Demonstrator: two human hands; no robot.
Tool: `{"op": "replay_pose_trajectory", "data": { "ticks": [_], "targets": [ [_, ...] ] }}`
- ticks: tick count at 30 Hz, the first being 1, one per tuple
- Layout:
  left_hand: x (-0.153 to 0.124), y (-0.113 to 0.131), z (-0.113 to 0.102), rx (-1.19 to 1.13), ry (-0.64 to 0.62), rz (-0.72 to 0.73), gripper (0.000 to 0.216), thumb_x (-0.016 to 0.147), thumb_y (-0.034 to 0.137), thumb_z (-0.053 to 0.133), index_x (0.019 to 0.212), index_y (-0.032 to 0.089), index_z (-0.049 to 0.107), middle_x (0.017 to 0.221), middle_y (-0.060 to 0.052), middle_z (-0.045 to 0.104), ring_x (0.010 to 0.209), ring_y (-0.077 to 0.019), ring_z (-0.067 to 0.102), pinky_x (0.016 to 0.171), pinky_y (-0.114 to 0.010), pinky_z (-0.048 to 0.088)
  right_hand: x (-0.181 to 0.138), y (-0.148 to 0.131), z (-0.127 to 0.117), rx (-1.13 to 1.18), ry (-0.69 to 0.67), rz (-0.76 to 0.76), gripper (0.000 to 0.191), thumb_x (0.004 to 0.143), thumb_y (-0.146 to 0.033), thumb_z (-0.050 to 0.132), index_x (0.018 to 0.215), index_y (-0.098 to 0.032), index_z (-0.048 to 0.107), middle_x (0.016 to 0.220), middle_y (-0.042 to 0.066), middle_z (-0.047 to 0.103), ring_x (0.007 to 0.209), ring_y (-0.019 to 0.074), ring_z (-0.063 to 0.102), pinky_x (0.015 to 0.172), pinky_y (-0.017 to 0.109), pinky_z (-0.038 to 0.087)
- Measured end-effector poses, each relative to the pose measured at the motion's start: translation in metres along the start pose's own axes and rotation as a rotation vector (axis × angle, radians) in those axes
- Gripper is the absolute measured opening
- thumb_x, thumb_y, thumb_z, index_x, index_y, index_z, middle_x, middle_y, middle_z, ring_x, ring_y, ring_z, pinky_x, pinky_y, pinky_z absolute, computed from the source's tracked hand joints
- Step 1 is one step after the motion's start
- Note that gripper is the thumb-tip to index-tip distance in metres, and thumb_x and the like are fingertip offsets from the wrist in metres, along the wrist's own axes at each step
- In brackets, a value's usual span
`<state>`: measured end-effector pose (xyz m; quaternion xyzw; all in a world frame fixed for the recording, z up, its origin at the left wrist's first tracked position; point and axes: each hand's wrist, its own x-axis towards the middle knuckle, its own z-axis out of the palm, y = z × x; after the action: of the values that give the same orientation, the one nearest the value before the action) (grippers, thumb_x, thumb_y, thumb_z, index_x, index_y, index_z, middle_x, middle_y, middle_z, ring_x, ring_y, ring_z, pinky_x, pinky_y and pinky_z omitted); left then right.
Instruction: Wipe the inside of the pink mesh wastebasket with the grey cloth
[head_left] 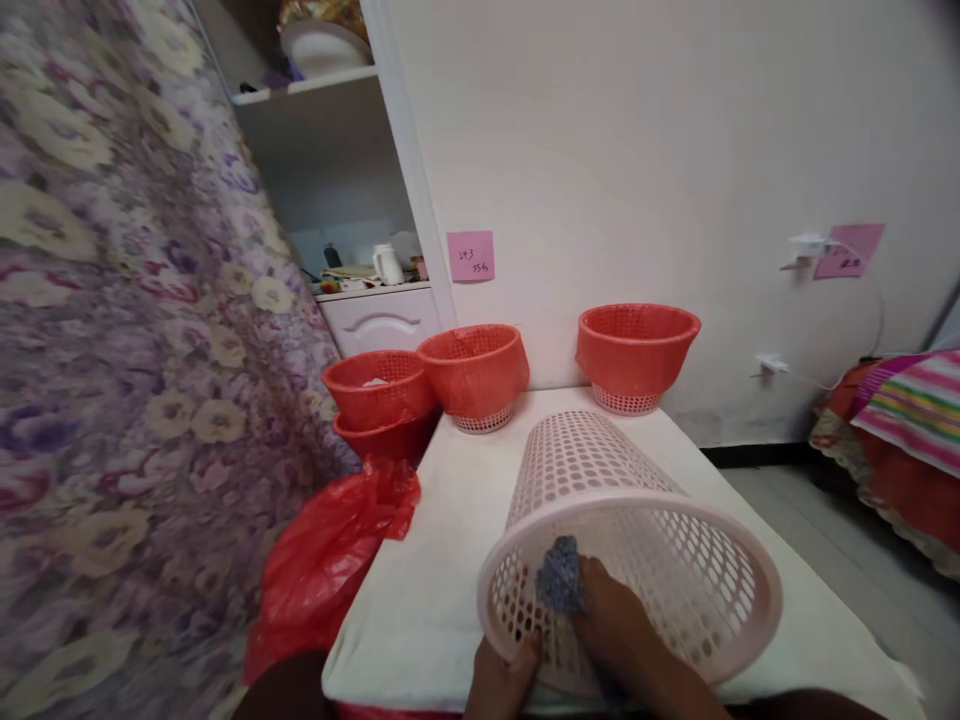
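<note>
A pale pink perforated plastic wastebasket [585, 455] lies on its side on the white-covered table, its wide mouth facing me. My left hand [504, 672] is closed on the lower left of the rim, with the thumb inside. Inside the mouth, my right hand [611, 615] clutches a bunched blue-grey cloth [561, 575] near the left inner wall. Part of the cloth seems hidden behind my fingers.
Along the table's far side stand two baskets lined with red bags, one left [480, 370] and one right [637, 350]. More red-lined baskets [382, 390] sit beyond the left edge. A red plastic bag [322, 550] hangs at left, near a floral curtain [150, 400].
</note>
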<state>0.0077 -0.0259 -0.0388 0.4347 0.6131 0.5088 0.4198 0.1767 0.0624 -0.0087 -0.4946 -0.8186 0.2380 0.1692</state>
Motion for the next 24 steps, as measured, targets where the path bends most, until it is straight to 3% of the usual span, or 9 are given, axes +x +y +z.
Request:
{"op": "replay_pose_trajectory", "data": {
  "ticks": [5, 8, 10, 13, 17, 20, 22, 24],
  "targets": [
    [-0.003, 0.021, 0.003, 0.028, -0.032, 0.057, 0.06, 0.082, 0.051, 0.058, 0.128, 0.012, 0.058, 0.139, -0.015, 0.057, 0.133, -0.0296, 0.047, 0.114, -0.04, 0.033, -0.022, -0.015, -0.009, 0.648, -0.166, -0.195, 0.063, 0.06, -0.014, 0.056, 0.123, -0.021, 0.061, 0.12, 0.007, 0.069, 0.109, 0.0269, 0.063, 0.095, 0.034, 0.047],
    [-0.004, 0.025, 0.004, -0.016, -0.018, 0.053, 0.062, 0.082, 0.053, 0.058, 0.127, 0.011, 0.057, 0.141, -0.016, 0.054, 0.13, -0.0309, 0.049, 0.115, -0.042, 0.031, -0.028, -0.012, -0.03, 0.786, -0.239, -0.227, 0.063, 0.055, -0.013, 0.053, 0.116, -0.02, 0.066, 0.114, 0.003, 0.072, 0.103, 0.0269, 0.066, 0.092, 0.034, 0.048],
    [-0.004, 0.024, 0.006, -0.042, 0.001, 0.051, 0.062, 0.082, 0.052, 0.058, 0.126, 0.009, 0.056, 0.141, -0.017, 0.054, 0.131, -0.0308, 0.048, 0.115, -0.042, 0.031, -0.027, -0.004, -0.039, 0.764, -0.214, -0.202, 0.062, 0.055, -0.014, 0.052, 0.114, -0.019, 0.067, 0.114, 0.004, 0.072, 0.103, 0.0283, 0.065, 0.093, 0.037, 0.048],
    [-0.003, 0.023, 0.007, -0.115, -0.001, 0.033, 0.065, 0.082, 0.05, 0.06, 0.131, 0.008, 0.051, 0.139, -0.018, 0.056, 0.132, -0.0298, 0.048, 0.111, -0.04, 0.038, -0.023, 0.011, -0.041, 0.668, -0.07, -0.155, 0.065, 0.059, -0.018, 0.053, 0.124, -0.017, 0.06, 0.125, 0.01, 0.066, 0.113, 0.0301, 0.06, 0.101, 0.043, 0.043],
    [0.001, 0.031, -0.001, -0.091, 0.0, 0.051, 0.064, 0.078, 0.052, 0.064, 0.125, 0.009, 0.059, 0.125, -0.015, 0.067, 0.119, -0.0317, 0.06, 0.101, -0.039, 0.048, -0.012, 0.031, -0.028, 0.5, 0.175, -0.094, 0.073, 0.069, -0.024, 0.051, 0.14, -0.015, 0.041, 0.14, 0.014, 0.051, 0.132, 0.0293, 0.045, 0.112, 0.048, 0.032],
    [0.003, 0.038, -0.009, 0.018, 0.002, 0.085, 0.058, 0.077, 0.054, 0.064, 0.117, 0.012, 0.065, 0.108, -0.011, 0.075, 0.112, -0.0319, 0.062, 0.098, -0.04, 0.048, -0.002, 0.041, -0.019, 0.29, 0.344, -0.042, 0.076, 0.074, -0.023, 0.046, 0.147, -0.014, 0.027, 0.146, 0.016, 0.044, 0.136, 0.03, 0.04, 0.111, 0.05, 0.034],
    [0.003, 0.037, -0.009, 0.049, 0.005, 0.086, 0.058, 0.078, 0.054, 0.063, 0.119, 0.013, 0.064, 0.105, -0.01, 0.075, 0.111, -0.0311, 0.063, 0.098, -0.039, 0.049, 0.005, 0.043, -0.014, 0.112, 0.364, 0.032, 0.074, 0.074, -0.019, 0.045, 0.147, -0.012, 0.028, 0.145, 0.019, 0.043, 0.133, 0.0336, 0.043, 0.105, 0.051, 0.041],
    [0.001, 0.029, -0.005, 0.055, 0.005, 0.062, 0.059, 0.077, 0.055, 0.062, 0.117, 0.012, 0.065, 0.107, -0.011, 0.074, 0.107, -0.0306, 0.064, 0.095, -0.038, 0.05, 0.011, 0.04, -0.01, -0.015, 0.294, 0.102, 0.07, 0.073, -0.013, 0.045, 0.143, -0.01, 0.036, 0.139, 0.023, 0.048, 0.127, 0.0367, 0.048, 0.096, 0.051, 0.048]
  ]
}}
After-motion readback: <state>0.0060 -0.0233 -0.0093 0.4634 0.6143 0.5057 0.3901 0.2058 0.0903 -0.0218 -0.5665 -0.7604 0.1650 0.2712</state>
